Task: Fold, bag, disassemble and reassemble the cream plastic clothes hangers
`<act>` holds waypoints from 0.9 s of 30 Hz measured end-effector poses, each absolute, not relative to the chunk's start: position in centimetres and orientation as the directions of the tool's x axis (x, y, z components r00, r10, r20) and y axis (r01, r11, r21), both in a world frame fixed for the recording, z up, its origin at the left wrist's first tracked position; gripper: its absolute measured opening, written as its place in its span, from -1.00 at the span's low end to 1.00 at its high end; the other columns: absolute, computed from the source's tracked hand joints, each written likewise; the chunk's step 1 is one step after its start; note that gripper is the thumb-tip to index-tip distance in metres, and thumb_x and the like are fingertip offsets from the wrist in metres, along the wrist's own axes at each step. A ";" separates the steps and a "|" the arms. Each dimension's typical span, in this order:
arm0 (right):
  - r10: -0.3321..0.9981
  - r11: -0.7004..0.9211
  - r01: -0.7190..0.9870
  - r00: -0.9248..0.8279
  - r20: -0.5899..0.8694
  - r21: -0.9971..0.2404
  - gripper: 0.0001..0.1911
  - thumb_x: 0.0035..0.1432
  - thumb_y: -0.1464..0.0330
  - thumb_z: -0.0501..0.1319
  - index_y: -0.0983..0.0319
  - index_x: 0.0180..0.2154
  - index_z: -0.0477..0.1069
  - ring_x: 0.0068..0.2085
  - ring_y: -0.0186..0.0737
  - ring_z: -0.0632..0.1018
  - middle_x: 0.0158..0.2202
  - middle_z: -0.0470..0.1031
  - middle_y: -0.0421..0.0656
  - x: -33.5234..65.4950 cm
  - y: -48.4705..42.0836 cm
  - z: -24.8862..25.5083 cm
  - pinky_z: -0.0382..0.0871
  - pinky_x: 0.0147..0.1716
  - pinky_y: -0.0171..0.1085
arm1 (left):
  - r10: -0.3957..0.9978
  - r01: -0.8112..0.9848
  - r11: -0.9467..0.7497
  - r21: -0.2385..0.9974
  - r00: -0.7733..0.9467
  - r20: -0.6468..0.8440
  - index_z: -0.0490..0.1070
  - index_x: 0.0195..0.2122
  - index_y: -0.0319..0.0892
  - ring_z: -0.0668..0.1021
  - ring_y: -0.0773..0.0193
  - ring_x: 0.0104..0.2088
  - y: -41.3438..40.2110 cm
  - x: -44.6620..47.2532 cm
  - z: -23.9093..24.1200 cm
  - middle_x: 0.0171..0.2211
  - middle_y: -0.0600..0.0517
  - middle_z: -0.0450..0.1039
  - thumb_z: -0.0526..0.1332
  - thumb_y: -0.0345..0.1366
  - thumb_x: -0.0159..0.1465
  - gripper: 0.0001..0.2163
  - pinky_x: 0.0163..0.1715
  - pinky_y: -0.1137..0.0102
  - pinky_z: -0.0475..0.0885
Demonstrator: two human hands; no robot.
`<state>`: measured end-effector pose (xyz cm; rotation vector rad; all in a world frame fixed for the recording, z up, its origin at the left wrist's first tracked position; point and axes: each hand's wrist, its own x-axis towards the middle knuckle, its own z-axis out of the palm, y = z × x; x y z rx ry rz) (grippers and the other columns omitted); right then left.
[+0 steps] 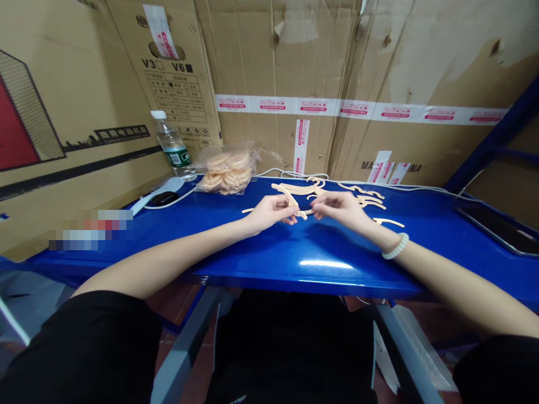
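My left hand (275, 210) pinches a peach-coloured plastic hanger arm (287, 192), its bent end showing below my fingers. My right hand (341, 209) is closed at the fingertips a short way to the right; what it holds, if anything, is too small to make out. A thin curved piece (309, 212) shows between the two hands. Behind them on the blue table lie several loose hanger arms (295, 189) and a hook (316, 180). More pieces (370, 200) are partly covered by my right hand, and one curved piece (391, 222) rests near my wrist.
A clear bag of peach pieces (227, 171) and a water bottle (172, 143) stand at the back left. A light-blue handled item (155, 191) lies beside a black oval object (164, 198). Cardboard (269, 67) walls the back; a dark flat device (501, 227) sits right.
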<state>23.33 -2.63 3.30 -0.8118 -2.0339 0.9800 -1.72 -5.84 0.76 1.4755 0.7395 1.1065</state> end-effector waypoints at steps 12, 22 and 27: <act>0.788 0.572 0.807 -0.491 0.370 -0.147 -0.92 0.16 0.42 0.28 0.21 -0.39 0.53 -0.27 -0.01 0.60 -0.32 0.63 -0.04 29.3 4.5 2.8 0.44 -0.20 -0.13 | 0.982 -0.272 -0.144 0.951 0.076 0.170 0.41 -0.37 -0.30 0.55 0.44 -0.48 -3.2 -4.0 2.2 -0.44 0.00 0.56 0.44 -0.46 0.26 -0.81 -0.37 0.50 0.48; 0.807 0.585 0.577 -0.486 0.335 -0.570 -0.56 0.05 0.00 0.42 0.20 -0.23 0.49 -0.31 -0.04 0.62 -0.36 0.60 -0.09 31.9 2.5 7.0 0.50 -0.28 -0.12 | 0.981 -0.342 -0.157 0.927 0.054 0.186 0.48 -0.37 -0.28 0.50 0.46 -0.43 -2.1 -5.5 2.9 -0.42 0.06 0.49 0.48 -0.50 0.18 -0.83 -0.34 0.52 0.42; 0.794 0.570 0.513 -0.546 0.268 -0.642 -0.40 0.01 -0.13 0.44 0.27 -0.20 0.59 -0.27 -0.05 0.60 -0.27 0.63 -0.03 32.0 1.9 7.9 0.51 -0.16 -0.06 | 0.991 -0.413 -0.033 0.910 0.108 0.084 0.45 -0.38 -0.26 0.60 0.36 -0.28 -2.3 -5.5 2.8 -0.24 -0.01 0.57 0.40 -0.51 0.26 -0.85 -0.14 0.38 0.52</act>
